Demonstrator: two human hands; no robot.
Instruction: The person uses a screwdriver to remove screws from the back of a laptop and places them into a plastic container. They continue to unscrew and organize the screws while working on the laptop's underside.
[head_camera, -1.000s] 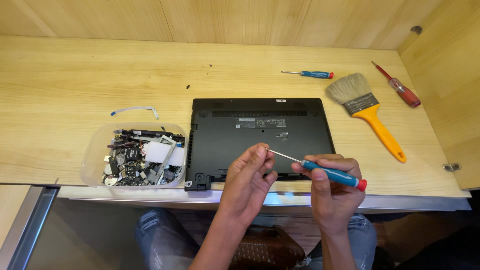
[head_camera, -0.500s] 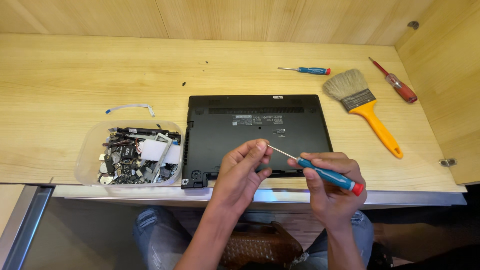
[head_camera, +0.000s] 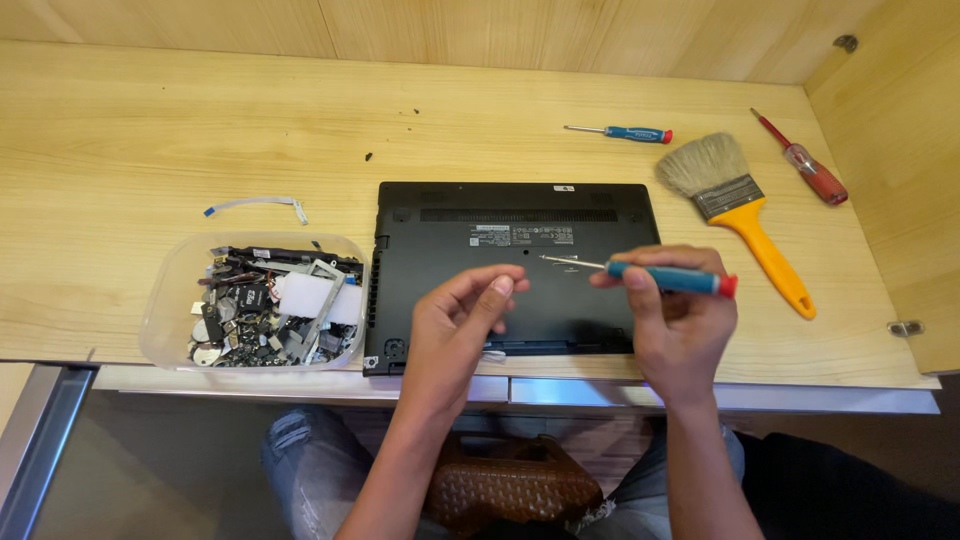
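Right hand (head_camera: 672, 315) grips the blue screwdriver (head_camera: 640, 274) over the upside-down black laptop (head_camera: 515, 262), shaft lying almost level, tip pointing left. Left hand (head_camera: 460, 320) hovers beside it, fingertips pinched, can't tell if holding anything.

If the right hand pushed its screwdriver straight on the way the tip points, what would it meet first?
The right hand aims the blue screwdriver leftward. First in line are probably the left hand's fingertips, above the black laptop; depth is unclear.

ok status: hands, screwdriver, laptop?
Right hand grips blue screwdriver, tip over upturned black laptop. Left hand pinched, empty-looking. Nothing blocking.
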